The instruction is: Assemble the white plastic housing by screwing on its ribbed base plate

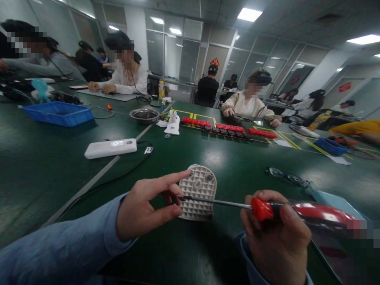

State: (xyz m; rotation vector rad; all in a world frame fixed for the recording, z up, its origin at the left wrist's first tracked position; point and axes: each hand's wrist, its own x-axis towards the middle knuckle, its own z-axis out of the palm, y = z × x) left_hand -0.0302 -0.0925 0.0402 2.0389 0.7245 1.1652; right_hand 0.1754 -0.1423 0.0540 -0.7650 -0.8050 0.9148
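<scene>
My right hand [276, 237] is wrapped round the handle of a screwdriver [225, 203] with an orange-red collar. Its thin metal shaft points left across a pale base plate [197, 198], which lies on the table with its square-ribbed underside up. Round bosses or feet show near the plate's ends. My left hand [151, 202] is at the plate's left side, index finger stretched to the upper left boss and thumb apart below. Its other fingers are curled near the screwdriver's tip, which they partly hide. Whether they touch the tip I cannot tell.
On the green table [166, 158] lie a white power bank [111, 148] with a black cable, eyeglasses [285, 176], a blue tray [57, 114], a metal bowl [144, 114] and red strips [230, 127]. A glossy red-and-black object [329, 213] is at right. People sit opposite.
</scene>
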